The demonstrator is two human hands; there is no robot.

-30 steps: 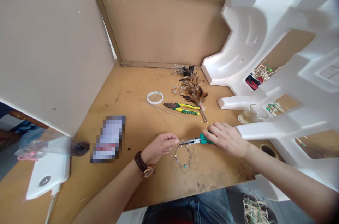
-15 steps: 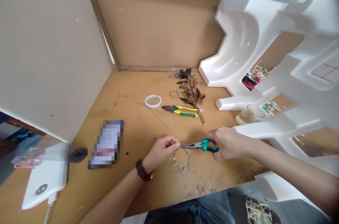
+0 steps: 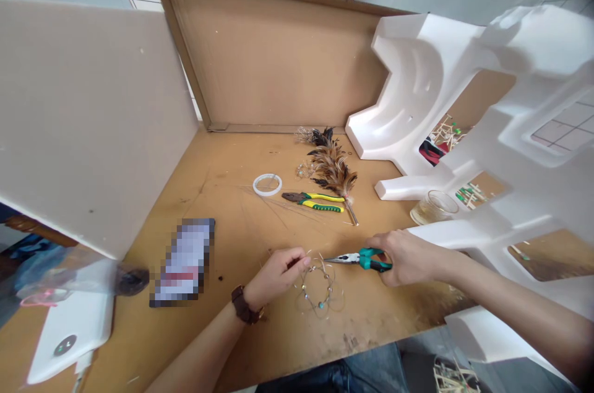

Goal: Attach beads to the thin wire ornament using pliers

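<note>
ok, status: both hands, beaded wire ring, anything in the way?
Left hand pinching beaded wire ring at its far side. Right hand gripping teal-handled pliers, tip just short of left hand. Yellow-green pliers lie beyond, not between hands.

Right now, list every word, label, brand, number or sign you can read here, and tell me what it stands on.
No text can be read.
White rectangular plastic device with a dark oval display: marks on it too small and blurred to read.
Black-edged rectangular phone: screen pixelated, unreadable.
Metal long-nose pliers with teal-and-black handles: no legible marking.
Metal pliers with yellow-and-green handles: no legible marking.
</note>
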